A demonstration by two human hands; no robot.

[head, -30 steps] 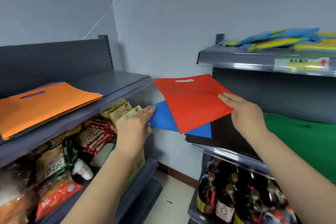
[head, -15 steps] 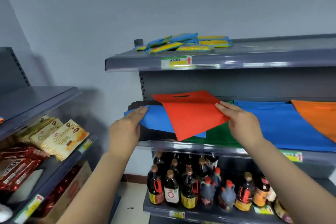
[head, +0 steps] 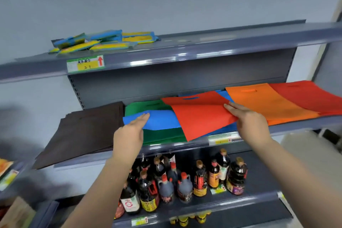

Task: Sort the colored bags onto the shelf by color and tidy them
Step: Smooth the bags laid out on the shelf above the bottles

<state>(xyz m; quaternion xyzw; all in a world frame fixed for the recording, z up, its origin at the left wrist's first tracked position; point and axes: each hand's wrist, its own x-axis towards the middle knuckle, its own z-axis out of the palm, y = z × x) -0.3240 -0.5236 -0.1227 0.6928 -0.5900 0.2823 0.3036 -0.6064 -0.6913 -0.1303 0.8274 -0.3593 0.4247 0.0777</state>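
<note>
Bags have come over to the middle shelf [head: 288, 128] now. Her left hand [head: 129, 135] holds the blue bag [head: 159, 119] above the green pile [head: 162, 134] at center frame; her right hand [head: 249, 124] grips the red bag [head: 199, 118]. Both still need their piles.

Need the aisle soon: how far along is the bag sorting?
Done: brown, green, orange and red stacks lie sorted. In hand: left hand holds a blue bag, right hand a red bag. Left: placing both, squaring stacks.
</note>
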